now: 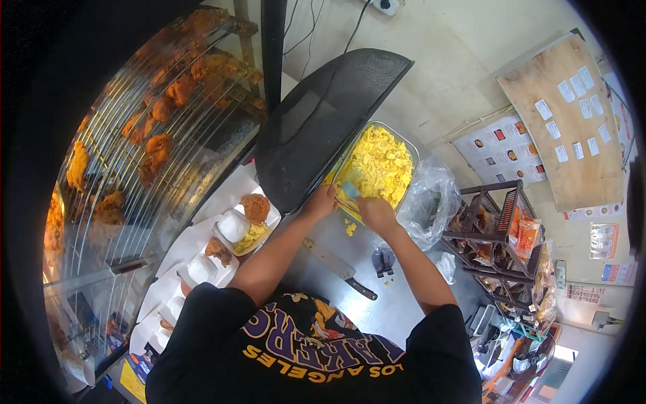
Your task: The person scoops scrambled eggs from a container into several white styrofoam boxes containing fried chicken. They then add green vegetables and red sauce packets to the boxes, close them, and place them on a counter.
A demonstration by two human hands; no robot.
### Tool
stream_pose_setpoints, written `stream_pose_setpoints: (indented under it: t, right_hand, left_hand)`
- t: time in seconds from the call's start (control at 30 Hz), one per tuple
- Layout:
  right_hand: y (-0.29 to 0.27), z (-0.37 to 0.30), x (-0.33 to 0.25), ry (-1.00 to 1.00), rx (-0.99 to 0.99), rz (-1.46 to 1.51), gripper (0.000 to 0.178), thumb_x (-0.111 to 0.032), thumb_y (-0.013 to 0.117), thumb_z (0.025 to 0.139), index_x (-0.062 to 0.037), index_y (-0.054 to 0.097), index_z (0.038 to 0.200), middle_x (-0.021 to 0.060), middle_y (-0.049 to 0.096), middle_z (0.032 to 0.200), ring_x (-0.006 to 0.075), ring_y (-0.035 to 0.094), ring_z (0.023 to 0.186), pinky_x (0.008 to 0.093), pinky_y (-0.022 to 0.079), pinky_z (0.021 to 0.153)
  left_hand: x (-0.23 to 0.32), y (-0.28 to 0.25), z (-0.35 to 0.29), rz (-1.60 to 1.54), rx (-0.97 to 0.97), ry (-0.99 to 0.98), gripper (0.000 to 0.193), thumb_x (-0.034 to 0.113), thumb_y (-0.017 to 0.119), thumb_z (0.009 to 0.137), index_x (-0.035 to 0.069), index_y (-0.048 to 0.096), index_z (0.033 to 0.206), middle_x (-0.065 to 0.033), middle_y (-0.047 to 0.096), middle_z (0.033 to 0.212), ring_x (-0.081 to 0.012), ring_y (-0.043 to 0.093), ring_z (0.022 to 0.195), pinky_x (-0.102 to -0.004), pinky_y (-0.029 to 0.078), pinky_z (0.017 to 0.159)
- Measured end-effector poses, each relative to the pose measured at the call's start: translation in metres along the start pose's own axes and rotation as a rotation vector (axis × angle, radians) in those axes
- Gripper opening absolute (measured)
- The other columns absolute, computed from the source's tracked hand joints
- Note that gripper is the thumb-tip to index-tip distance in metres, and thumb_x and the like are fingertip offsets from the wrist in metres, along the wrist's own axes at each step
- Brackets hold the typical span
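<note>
My right fingers (pixel 367 204) grip a pale tool (pixel 350 190) by the egg (pixel 381 165), which lies in the metal tray (pixel 412 149) on the counter (pixel 412 291); I cannot tell what my left fingers (pixel 328 195) hold. Caution: hurried strokes could spill egg.

Large purple and yellow lettering (pixel 294 340) crosses a black shirt (pixel 444 357), well apart from the wooden board (pixel 585 178); on the board, white labels (pixel 566 90), print too small; beside it, a printed poster (pixel 501 149).
</note>
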State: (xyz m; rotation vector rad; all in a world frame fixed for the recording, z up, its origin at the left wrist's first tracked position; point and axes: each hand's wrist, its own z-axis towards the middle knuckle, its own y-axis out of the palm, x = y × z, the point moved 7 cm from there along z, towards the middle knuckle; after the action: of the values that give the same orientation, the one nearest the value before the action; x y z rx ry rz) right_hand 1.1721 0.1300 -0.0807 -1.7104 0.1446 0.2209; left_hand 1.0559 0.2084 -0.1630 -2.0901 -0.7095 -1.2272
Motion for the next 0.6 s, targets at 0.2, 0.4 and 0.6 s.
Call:
stream_pose_setpoints:
  t: [0.2,0.4,0.6]
  right_hand:
    - [-0.013,0.002,0.015,0.071,0.073,0.024,0.018,-0.015,0.047,0.084,-0.0070,0.063,0.089,0.0190,0.060,0.069,0.0375,0.060,0.066,0.0465,0.048,0.060]
    - [-0.009,-0.002,-0.001,0.113,0.205,0.427,0.021,-0.016,0.051,0.087,-0.0036,0.065,0.097,0.0208,0.062,0.076,0.0372,0.061,0.071,0.0443,0.049,0.065]
    - [-0.026,0.003,0.025,0.254,0.211,0.163,0.021,-0.016,0.053,0.087,-0.0023,0.065,0.096,0.0220,0.064,0.084,0.0359,0.063,0.076,0.0416,0.050,0.069]
  left_hand:
    - [0.000,0.000,0.000,-0.003,0.012,0.004,0.042,0.031,0.036,0.095,0.001,0.057,0.075,-0.0090,0.058,0.059,-0.0226,0.057,0.053,-0.0392,0.044,0.057]
    - [0.010,-0.001,-0.004,-0.025,0.053,0.039,0.042,0.030,0.037,0.095,0.000,0.058,0.073,-0.0117,0.057,0.057,-0.0258,0.058,0.055,-0.0407,0.045,0.058]
    - [-0.001,0.002,0.004,0.141,0.122,0.153,0.034,0.023,0.038,0.094,0.000,0.056,0.076,-0.0149,0.059,0.061,-0.0302,0.059,0.058,-0.0422,0.046,0.060]
